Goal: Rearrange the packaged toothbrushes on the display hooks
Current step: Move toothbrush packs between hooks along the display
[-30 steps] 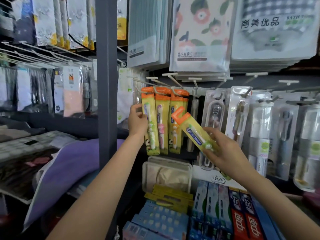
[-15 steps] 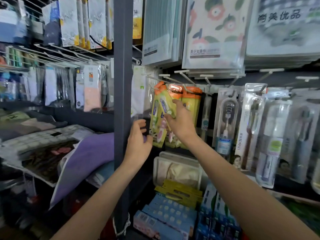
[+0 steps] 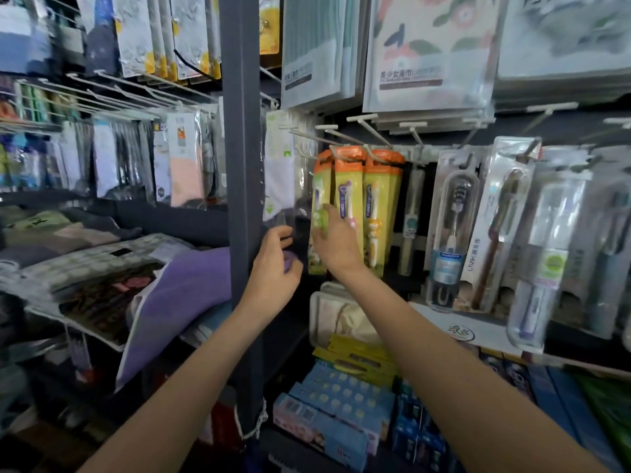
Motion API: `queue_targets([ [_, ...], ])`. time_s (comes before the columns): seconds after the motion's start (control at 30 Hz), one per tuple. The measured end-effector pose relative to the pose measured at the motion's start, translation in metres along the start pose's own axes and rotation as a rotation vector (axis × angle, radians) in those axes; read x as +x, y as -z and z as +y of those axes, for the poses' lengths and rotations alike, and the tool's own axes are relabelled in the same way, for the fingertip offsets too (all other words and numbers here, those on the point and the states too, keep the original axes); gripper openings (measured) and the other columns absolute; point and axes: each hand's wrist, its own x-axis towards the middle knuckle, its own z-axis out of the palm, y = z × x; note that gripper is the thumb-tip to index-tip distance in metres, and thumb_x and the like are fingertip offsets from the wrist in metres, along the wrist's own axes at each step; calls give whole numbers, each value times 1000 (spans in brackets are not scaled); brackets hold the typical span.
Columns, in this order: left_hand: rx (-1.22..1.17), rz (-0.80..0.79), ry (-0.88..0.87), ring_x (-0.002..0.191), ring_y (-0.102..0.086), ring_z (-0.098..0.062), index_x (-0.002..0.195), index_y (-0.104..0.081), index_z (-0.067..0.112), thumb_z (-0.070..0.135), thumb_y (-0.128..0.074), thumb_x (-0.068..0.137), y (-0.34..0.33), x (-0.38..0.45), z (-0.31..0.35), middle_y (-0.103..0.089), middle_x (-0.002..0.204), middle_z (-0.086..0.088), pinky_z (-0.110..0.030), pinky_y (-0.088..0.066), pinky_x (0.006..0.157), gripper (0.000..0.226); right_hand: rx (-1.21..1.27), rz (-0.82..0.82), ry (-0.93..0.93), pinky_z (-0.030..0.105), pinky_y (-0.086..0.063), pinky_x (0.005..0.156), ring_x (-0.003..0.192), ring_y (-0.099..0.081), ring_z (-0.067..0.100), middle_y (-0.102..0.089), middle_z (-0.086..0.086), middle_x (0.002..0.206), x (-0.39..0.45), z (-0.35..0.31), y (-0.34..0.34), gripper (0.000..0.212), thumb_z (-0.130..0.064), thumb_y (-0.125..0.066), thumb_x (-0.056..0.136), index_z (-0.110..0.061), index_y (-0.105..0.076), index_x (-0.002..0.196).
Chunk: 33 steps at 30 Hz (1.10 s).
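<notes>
Toothbrush packs of yellow card with orange tops (image 3: 348, 199) hang side by side on white wire hooks (image 3: 341, 153), a little above the middle of the frame. My right hand (image 3: 333, 240) rests on the lower part of the leftmost packs; whether its fingers grip one I cannot tell. My left hand (image 3: 275, 268) is just beside it at the grey metal post (image 3: 240, 199), fingers loosely curled, holding nothing.
</notes>
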Motion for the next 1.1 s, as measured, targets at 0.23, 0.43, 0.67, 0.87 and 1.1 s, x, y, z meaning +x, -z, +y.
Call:
queue_targets([
  [0.23, -4, 15, 19, 104, -46, -9, 126, -41, -1, -7, -50, 85, -2, -14, 4, -48, 127, -13, -15, -35, 85, 42, -108, -99, -136, 30, -43, 88, 108, -52, 24, -54, 11, 119, -85, 30, 48, 40, -8, -51, 91, -11, -44, 130],
  [0.43, -41, -110, -3, 111, -51, -22, 120, -43, 3, -4, -50, 88, -24, -39, 17, -51, 119, -9, -29, -40, 91, 34, -123, 65, -208, 32, -47, 84, 99, -56, 22, -54, 5, 107, -132, 43, 129, 31, -9, -53, 91, -8, -49, 122],
  [0.67, -125, -293, -133, 93, -57, -14, 122, -42, 7, 3, -49, 91, -94, -70, 88, -52, 113, 0, -23, -42, 79, 31, -283, 313, -354, 25, -39, 74, 96, -54, 19, -58, 9, 108, -188, 78, 248, 27, -12, -54, 91, -5, -55, 117],
  [0.87, -188, -406, -342, 95, -52, -9, 124, -41, 7, 4, -49, 91, -182, -101, 167, -52, 110, 2, -16, -39, 81, 34, -462, 604, -417, 32, -39, 84, 106, -52, 33, -53, 20, 116, -227, 124, 355, 31, -6, -56, 86, -2, -54, 116],
  [1.1, -273, -459, -434, 116, -46, -14, 125, -43, 11, 10, -55, 89, -280, -125, 256, -47, 127, -3, -26, -39, 95, 38, -398, 711, -463, 31, -39, 81, 107, -52, 30, -53, 15, 114, -239, 172, 445, 54, -25, -68, 83, 0, -43, 123],
])
